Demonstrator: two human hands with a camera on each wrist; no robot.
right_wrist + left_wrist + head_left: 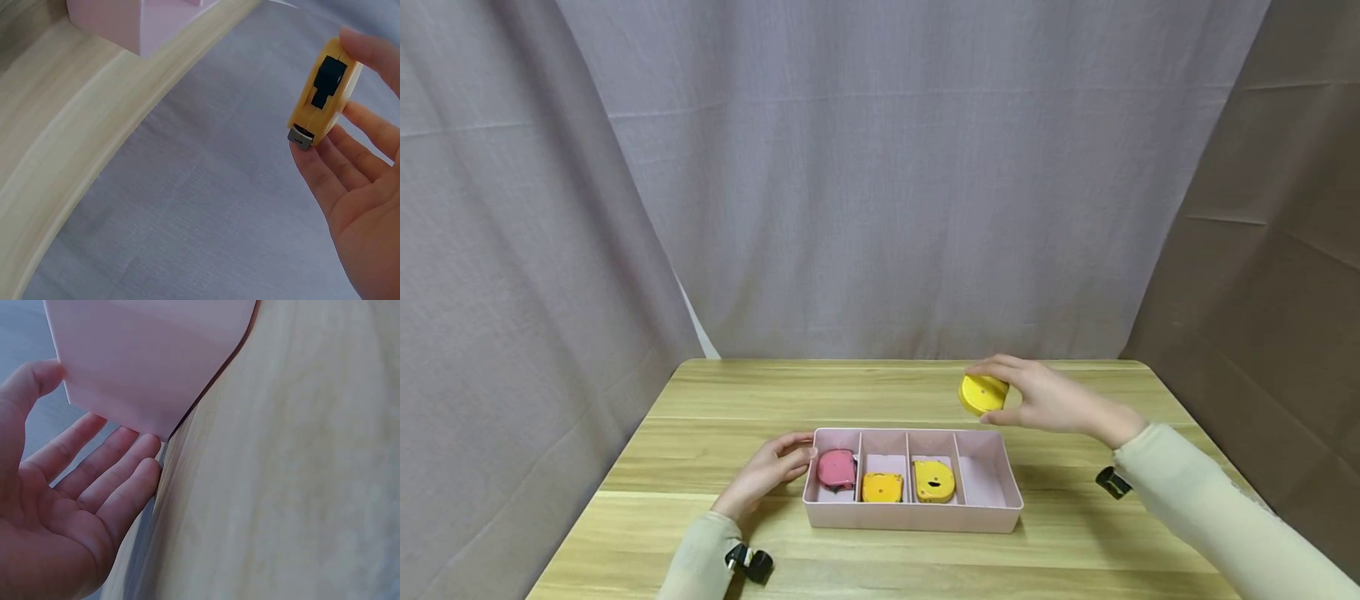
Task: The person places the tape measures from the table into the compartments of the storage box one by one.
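While the right hand hovers above the far right part of the pale wooden counter, its fingers and thumb pinch a round yellow plastic tape measure by its edges, holding it in the air just beyond the far right corner of the pink rectangular plastic organiser tray. In the right wrist view the same tape measure shows its narrow side, with a black slide lock and a small grey metal hook at the lower end; the thumb presses on top and the fingertips support it from below.

The tray stands near the front middle of the counter and is split into four compartments side by side. The leftmost holds a pink tape measure, the second an orange tape measure, the third a yellow tape measure with black marks; the rightmost compartment holds nothing that can be seen.

The left hand rests against the tray's left end, fingers straight and relaxed, gripping nothing. The left wrist view shows the fingertips touching the lower edge of the pink wall, with the thumb beside its corner.

Both arms wear pale cream sleeves. Grey cloth curtains hang behind the counter.
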